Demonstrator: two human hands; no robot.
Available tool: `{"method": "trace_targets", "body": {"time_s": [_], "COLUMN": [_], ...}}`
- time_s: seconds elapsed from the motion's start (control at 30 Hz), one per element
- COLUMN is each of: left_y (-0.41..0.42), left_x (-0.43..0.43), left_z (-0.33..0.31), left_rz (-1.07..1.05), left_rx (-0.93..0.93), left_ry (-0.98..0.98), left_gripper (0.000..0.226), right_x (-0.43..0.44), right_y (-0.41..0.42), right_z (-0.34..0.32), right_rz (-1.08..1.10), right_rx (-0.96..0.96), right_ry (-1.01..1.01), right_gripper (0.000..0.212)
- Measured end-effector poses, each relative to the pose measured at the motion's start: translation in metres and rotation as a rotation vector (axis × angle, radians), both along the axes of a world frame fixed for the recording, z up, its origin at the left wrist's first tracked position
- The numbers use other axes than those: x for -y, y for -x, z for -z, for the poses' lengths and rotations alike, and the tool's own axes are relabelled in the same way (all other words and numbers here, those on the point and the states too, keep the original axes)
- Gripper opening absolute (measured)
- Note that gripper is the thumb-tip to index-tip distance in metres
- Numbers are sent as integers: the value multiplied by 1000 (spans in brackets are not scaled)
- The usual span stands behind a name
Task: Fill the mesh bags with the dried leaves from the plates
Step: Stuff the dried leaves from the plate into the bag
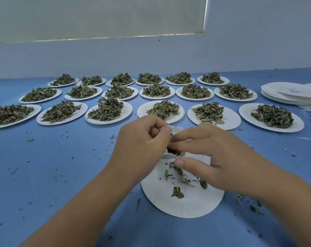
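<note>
Pinching mesh bag — left hand (leaves inside)

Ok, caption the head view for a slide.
Left hand and right hand work dried leaves into a mesh bag above a nearly emptied plate; heaped plates wait behind.

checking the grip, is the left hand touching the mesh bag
Touching. The head view shows the left hand pinching the top edge of the mesh bag between its fingers.

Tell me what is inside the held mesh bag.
Dried leaves show at the open mouth of the mesh bag. The left hand and right hand cover the rest, hiding how full it is.
</note>
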State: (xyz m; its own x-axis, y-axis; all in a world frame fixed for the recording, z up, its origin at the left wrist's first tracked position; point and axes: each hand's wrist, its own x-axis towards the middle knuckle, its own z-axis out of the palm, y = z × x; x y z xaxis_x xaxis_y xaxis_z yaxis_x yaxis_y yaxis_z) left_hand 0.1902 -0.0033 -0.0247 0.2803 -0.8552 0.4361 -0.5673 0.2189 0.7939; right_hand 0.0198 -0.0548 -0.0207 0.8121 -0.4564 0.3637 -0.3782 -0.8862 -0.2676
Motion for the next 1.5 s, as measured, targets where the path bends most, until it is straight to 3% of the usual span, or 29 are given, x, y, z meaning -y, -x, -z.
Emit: {"method": "trace_targets", "body": {"time_s": [0.07,0.13,0.33,0.4,0.5,0.67,0.9,1.1,1.17,1.33,1.4,1.5], "left_y": [2,2,-10,-14,-16,-15,-15,-17,-18,-20,-20,-20], "left_x": [-1,-1,0,0,0,0,0,1,1,2,2,3], "left_z": [1,2,-3,-6,-7,-6,-6,-7,-7,-7,-7,-7], "left_rz": [38,45,-53,-79,-108,-111,-109,-124,-136,-155,-158,-159], "left_rx": [16,39,55,46,55,68,58,46,36,26,31,31], "left_ry": [-19,-22,25,38,48,45,42,50,58,63,67,67], "left_gripper": [18,18,21,19,16,16,18,16,16,17,18,17], "right_x": [0,0,8,14,19,16,11,11,11,5,2,-1], "right_y": [-5,-9,15,22,27,24,12,10,11,3,-3,-8], "right_z": [1,3,-8,-10,-9,-1,7,4,2,10,15,23], "right_rz": [-12,-50,-9,50,128,147,162,132,97,88,62,22], "right_rx": [-138,-150,161,64,-229,-379,-329,-218,-152,-195,-298,-356], "right_ry": [8,23,-198,-248,-358,-367,-329,-336,-340,-256,-244,-166], "right_gripper": [46,40,22,28,37,38,10,9,19,90,101,93]}}
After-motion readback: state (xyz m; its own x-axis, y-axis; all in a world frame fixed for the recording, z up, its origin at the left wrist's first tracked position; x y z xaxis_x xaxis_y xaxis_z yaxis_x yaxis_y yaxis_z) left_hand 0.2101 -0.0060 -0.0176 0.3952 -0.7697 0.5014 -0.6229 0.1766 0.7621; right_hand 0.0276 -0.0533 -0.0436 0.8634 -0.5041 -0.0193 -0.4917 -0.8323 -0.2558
